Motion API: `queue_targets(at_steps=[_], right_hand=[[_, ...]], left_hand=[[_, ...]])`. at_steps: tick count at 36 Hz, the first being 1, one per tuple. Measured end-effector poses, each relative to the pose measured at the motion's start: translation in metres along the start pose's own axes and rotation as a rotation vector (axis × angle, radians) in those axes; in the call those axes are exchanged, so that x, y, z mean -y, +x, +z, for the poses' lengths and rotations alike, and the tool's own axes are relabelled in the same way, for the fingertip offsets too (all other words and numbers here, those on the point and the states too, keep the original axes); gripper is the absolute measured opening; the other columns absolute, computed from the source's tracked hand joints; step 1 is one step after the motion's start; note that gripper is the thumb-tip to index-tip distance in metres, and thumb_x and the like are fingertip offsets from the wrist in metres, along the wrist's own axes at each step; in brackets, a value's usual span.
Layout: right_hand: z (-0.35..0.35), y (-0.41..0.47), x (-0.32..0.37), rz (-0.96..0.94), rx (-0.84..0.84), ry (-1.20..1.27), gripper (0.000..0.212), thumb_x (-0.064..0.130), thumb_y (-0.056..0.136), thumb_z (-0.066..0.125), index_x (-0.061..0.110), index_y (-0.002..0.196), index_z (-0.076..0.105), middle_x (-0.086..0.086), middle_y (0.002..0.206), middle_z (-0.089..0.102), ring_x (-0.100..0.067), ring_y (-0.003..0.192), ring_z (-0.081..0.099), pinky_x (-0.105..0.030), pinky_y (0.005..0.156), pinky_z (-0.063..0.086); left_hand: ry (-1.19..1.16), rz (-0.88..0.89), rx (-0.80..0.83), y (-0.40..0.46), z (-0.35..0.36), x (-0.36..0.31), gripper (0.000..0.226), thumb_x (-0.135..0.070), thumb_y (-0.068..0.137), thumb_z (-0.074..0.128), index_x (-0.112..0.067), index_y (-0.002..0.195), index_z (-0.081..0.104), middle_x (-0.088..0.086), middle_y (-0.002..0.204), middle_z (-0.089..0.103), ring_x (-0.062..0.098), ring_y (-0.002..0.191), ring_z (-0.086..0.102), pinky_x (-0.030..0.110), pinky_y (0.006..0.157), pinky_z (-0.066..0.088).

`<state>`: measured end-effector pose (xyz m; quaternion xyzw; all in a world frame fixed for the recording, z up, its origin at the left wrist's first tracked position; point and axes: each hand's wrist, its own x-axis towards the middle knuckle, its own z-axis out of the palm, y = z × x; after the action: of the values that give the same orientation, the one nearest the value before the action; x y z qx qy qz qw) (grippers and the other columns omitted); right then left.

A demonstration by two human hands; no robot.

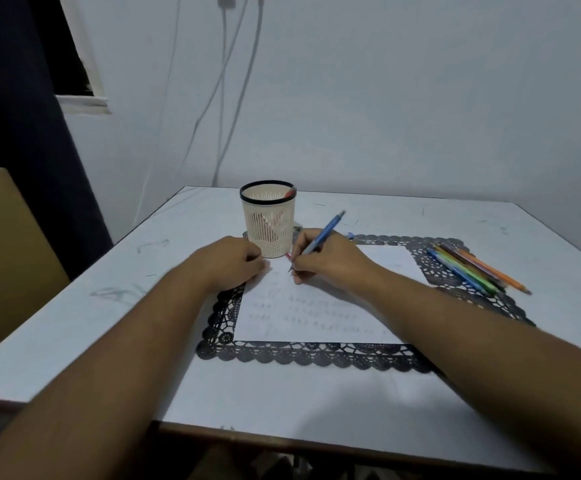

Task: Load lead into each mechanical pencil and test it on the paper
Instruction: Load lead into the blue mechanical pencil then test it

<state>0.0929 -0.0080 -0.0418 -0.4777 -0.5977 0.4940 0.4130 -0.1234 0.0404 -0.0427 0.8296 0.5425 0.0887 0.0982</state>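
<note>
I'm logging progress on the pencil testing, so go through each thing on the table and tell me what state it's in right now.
Blue mechanical pencil: gripped in the right hand, tip down at the paper.
Paper: flat on the black lace mat, rows of faint marks on it.
Left hand: fingers curled, resting on the paper's far left corner.
Pen holder: upright, one red item inside.
Coloured pencils: lying together on the mat's right side.

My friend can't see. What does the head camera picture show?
The right hand holds a blue pencil, tip down on the paper. The left hand rests at the paper's corner beside a cup; more pencils lie right.
</note>
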Motion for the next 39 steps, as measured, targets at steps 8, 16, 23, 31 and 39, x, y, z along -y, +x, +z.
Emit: queue_targets(at_steps=[8, 16, 23, 31, 39], right_hand=[[0.003, 0.018, -0.012, -0.025, -0.035, -0.034, 0.011, -0.009, 0.090, 0.069, 0.000, 0.088, 0.064, -0.021, 0.082, 0.063, -0.030, 0.076, 0.065, -0.036, 0.073, 0.062], [0.005, 0.019, -0.014, -0.014, 0.002, -0.039, 0.014, -0.011, 0.089, 0.067, 0.001, 0.085, 0.063, -0.020, 0.079, 0.060, -0.031, 0.072, 0.057, -0.033, 0.064, 0.053], [0.005, 0.020, -0.012, -0.016, -0.032, -0.097, 0.013, -0.008, 0.091, 0.067, 0.003, 0.087, 0.063, -0.021, 0.083, 0.063, -0.028, 0.073, 0.060, -0.031, 0.065, 0.056], [0.005, 0.017, -0.013, -0.016, -0.005, -0.078, 0.016, -0.010, 0.090, 0.067, 0.003, 0.082, 0.061, -0.021, 0.079, 0.062, -0.027, 0.069, 0.059, -0.029, 0.059, 0.053], [0.005, 0.019, -0.014, -0.036, -0.039, -0.130, 0.012, -0.006, 0.091, 0.068, 0.003, 0.086, 0.061, -0.028, 0.084, 0.063, -0.025, 0.070, 0.061, -0.031, 0.063, 0.055]], left_hand=[[0.250, -0.058, -0.161, 0.008, 0.021, 0.000, 0.040, -0.048, 0.105, 0.038, -0.025, 0.079, 0.059, -0.003, 0.084, 0.062, 0.019, 0.081, 0.060, 0.033, 0.069, 0.048], [0.284, -0.059, -0.211, 0.015, 0.030, 0.000, 0.046, -0.047, 0.106, 0.036, -0.025, 0.068, 0.048, -0.006, 0.073, 0.057, 0.015, 0.069, 0.055, 0.031, 0.063, 0.044], [0.281, -0.056, -0.218, 0.017, 0.032, 0.003, 0.043, -0.050, 0.105, 0.036, -0.026, 0.075, 0.057, -0.007, 0.075, 0.058, 0.015, 0.072, 0.057, 0.032, 0.065, 0.047], [0.276, -0.062, -0.210, 0.017, 0.035, 0.003, 0.042, -0.048, 0.105, 0.036, -0.026, 0.073, 0.052, -0.007, 0.074, 0.056, 0.015, 0.071, 0.056, 0.032, 0.067, 0.047], [0.287, -0.065, -0.210, 0.016, 0.034, 0.003, 0.040, -0.049, 0.106, 0.036, -0.027, 0.076, 0.052, -0.007, 0.075, 0.056, 0.016, 0.073, 0.057, 0.033, 0.069, 0.051]])
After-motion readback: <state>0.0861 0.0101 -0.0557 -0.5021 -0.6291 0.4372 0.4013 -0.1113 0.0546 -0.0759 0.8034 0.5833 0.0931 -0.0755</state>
